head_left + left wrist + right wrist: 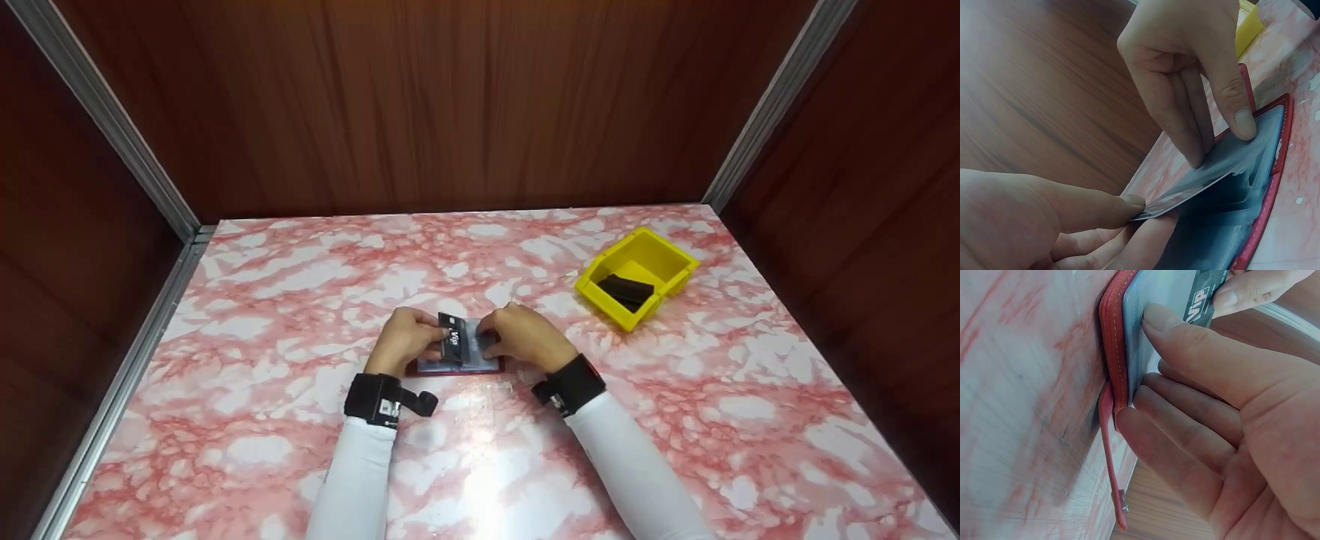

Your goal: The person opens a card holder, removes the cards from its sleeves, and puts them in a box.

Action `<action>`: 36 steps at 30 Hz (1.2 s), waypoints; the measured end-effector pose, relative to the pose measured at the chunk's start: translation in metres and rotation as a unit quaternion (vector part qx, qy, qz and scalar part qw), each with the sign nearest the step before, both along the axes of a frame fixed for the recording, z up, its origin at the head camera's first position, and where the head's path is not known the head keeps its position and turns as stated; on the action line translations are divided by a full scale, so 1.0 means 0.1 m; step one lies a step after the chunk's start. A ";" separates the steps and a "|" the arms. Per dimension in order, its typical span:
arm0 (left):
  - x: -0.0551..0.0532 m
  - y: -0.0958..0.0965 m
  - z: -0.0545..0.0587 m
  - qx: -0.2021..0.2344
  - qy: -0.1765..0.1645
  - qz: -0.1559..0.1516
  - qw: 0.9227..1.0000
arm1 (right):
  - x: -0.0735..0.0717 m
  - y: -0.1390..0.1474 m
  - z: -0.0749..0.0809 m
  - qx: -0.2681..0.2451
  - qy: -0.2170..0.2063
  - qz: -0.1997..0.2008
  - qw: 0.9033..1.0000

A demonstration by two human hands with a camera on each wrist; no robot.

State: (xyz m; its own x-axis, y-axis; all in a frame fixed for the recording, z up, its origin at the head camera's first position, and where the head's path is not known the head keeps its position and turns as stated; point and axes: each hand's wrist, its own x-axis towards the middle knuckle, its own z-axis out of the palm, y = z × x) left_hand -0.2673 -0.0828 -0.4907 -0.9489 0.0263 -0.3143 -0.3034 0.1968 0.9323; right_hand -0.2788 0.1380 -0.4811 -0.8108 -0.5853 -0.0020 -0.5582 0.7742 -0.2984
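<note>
A red-edged card holder with clear plastic sleeves lies spread open on the table between both hands. My left hand pinches a black card marked "VIP" by its edge, thumb above and fingers below. The card's other end overlaps a clear sleeve. With thumb on the sleeves and fingers at their outer edge, my right hand holds the holder's right side. A narrow red strap with a metal snap sticks out from the holder in the right wrist view.
A yellow bin stands to the right, beyond the right hand, with dark flat pieces inside. The table has a red and white marbled top. Brown wood-grain panels enclose it at the back and sides.
</note>
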 end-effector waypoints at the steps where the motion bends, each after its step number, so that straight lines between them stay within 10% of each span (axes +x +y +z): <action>1: 0.00 -0.01 0.00 0.001 0.001 0.001 1.000 | 0.00 0.00 0.00 0.000 -0.001 0.000 1.000; 36: -0.04 0.00 0.09 0.060 0.091 0.018 0.994 | -0.01 0.02 -0.02 -0.009 0.003 0.009 1.000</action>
